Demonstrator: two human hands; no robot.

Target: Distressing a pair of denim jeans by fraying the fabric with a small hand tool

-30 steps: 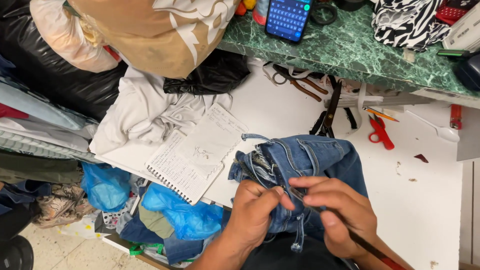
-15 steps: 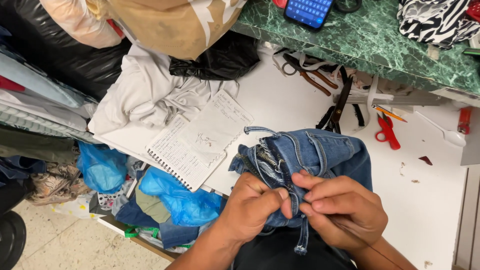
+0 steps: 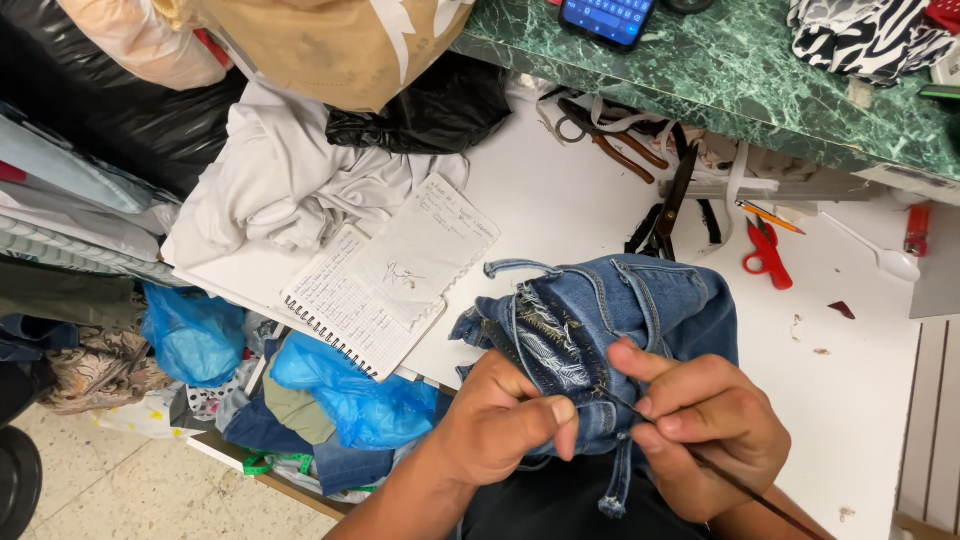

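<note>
Two hands: both busy on the jeans (image 3: 640,310)
left hand (image 3: 500,425): pinching the denim at the zipper fly
right hand (image 3: 705,425): clamped on a thin dark tool (image 3: 745,485)
jeans: bunched on white surface (image 3: 560,200); just beside spiral notebook (image 3: 390,280); red scissors (image 3: 768,255) near

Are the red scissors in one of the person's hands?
No, the red scissors lie on the white table, apart from both hands, which hold the jeans.
</note>
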